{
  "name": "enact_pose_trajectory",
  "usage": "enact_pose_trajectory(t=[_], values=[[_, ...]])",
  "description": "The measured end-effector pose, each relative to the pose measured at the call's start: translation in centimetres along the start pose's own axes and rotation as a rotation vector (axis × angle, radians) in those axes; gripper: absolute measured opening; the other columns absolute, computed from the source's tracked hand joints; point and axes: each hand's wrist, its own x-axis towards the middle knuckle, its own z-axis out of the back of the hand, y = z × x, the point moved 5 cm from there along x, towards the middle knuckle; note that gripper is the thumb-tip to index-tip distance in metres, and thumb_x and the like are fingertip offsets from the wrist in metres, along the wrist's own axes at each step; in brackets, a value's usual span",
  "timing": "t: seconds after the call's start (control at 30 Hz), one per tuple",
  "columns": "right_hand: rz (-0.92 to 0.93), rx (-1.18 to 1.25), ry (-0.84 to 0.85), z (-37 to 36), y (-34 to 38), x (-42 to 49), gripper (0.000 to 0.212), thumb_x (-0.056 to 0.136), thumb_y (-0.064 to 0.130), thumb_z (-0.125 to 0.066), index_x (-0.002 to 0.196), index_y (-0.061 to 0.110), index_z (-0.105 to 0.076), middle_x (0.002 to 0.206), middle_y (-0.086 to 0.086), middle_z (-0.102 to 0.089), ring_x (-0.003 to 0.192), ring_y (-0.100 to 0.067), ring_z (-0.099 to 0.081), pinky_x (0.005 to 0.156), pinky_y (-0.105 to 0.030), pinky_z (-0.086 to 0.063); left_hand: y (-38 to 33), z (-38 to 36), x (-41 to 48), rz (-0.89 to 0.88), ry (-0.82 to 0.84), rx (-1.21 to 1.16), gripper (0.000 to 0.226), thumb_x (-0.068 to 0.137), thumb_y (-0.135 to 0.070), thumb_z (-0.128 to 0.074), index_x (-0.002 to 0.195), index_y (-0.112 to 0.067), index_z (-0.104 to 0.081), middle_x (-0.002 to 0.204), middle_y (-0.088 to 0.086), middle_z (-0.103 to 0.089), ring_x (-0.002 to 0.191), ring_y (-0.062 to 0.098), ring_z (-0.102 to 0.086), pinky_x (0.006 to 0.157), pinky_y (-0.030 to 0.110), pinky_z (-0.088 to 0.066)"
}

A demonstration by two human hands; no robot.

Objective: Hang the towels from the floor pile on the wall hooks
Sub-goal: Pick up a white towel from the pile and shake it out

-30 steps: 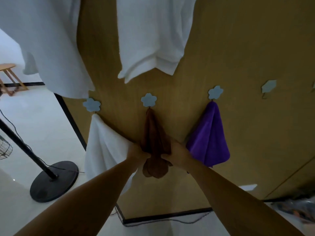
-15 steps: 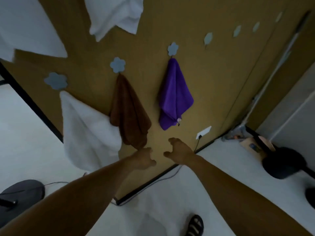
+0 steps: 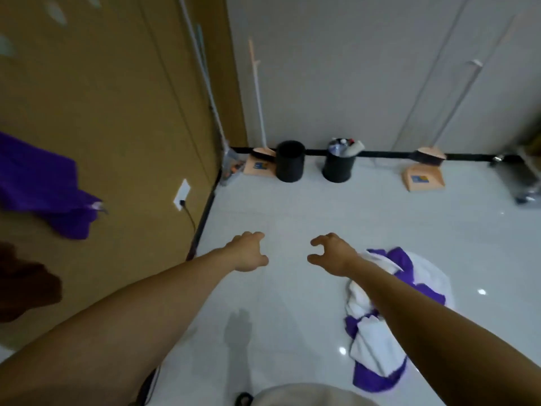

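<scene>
A pile of white and purple towels (image 3: 377, 341) lies on the pale floor at the lower right, partly hidden under my right forearm. My right hand (image 3: 332, 256) hovers just left of the pile's top, fingers loosely curled, holding nothing. My left hand (image 3: 248, 253) is stretched out beside it, also empty with relaxed curled fingers. On the brown wall at the left hang a purple towel (image 3: 38, 186) and, lower, a brown towel (image 3: 26, 282). Two pale hooks (image 3: 55, 11) show at the top left, blurred.
Along the far wall stand two black bins (image 3: 290, 165), one (image 3: 338, 167) filled with rubbish, and two orange dustpans with brooms (image 3: 424, 174). A wall socket (image 3: 181, 194) with a cable sits low on the brown wall. A metal cart (image 3: 524, 180) is at the right edge.
My view has swung right and down from the hooks to the floor. Both hands let go of the brown towel and now reach out empty over the floor near the pile.
</scene>
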Motion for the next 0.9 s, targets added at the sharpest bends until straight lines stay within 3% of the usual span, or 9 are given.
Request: enact_pose_trajectory(t=[0.2, 0.37, 0.63, 0.8, 0.9], values=[[-0.320, 0.131, -0.097, 3.3, -20.4, -8.4, 0.046, 0.089, 0.037, -0.061, 0.130, 0.016, -0.056, 0.134, -0.011, -0.051, 0.114, -0.027, -0.057, 0.093, -0.030, -0.046, -18.5, -9.1, 4.0, -0.206, 0.212, 0.165, 0.076, 0.089, -0.040, -0.056, 0.151, -0.023, -0.017, 0.156, 0.007, -0.020, 0.139, 0.027, -0.028, 0.111, 0.039, -0.032], [-0.452, 0.210, -0.131, 3.4, -30.2, -11.4, 0.047, 0.090, 0.038, -0.060, 0.128, 0.012, -0.055, 0.131, -0.012, -0.056, 0.116, -0.029, -0.055, 0.095, -0.035, -0.046, -28.1, -15.1, 6.6, -0.320, 0.232, 0.255, 0.072, 0.086, -0.041, -0.058, 0.148, -0.022, -0.027, 0.151, 0.008, -0.031, 0.133, 0.029, -0.038, 0.105, 0.036, -0.036], [-0.617, 0.334, -0.080, -1.8, -38.6, -9.5, 0.052, 0.091, 0.041, -0.057, 0.137, 0.018, -0.048, 0.135, -0.008, -0.053, 0.119, -0.024, -0.055, 0.100, -0.036, -0.046, -30.2, -22.4, 14.4, -0.316, 0.385, 0.293, 0.062, 0.088, -0.039, -0.055, 0.143, -0.019, -0.034, 0.144, 0.009, -0.039, 0.123, 0.027, -0.048, 0.095, 0.033, -0.041], [-0.649, 0.359, -0.069, -6.9, -43.7, -3.7, 0.045, 0.094, 0.036, -0.053, 0.136, 0.020, -0.051, 0.131, -0.006, -0.056, 0.114, -0.022, -0.058, 0.094, -0.033, -0.046, -29.1, -28.0, 22.1, -0.268, 0.424, 0.291, 0.060, 0.090, -0.039, -0.051, 0.145, -0.021, -0.032, 0.144, 0.007, -0.040, 0.122, 0.024, -0.049, 0.096, 0.032, -0.041], [-0.634, 0.360, -0.006, -11.8, -47.0, 0.9, 0.046, 0.095, 0.036, -0.051, 0.138, 0.020, -0.049, 0.133, -0.007, -0.053, 0.116, -0.025, -0.056, 0.098, -0.035, -0.046, -28.4, -32.6, 26.7, -0.247, 0.444, 0.280, 0.057, 0.091, -0.038, -0.049, 0.144, -0.022, -0.033, 0.144, 0.005, -0.040, 0.123, 0.022, -0.047, 0.096, 0.031, -0.039]])
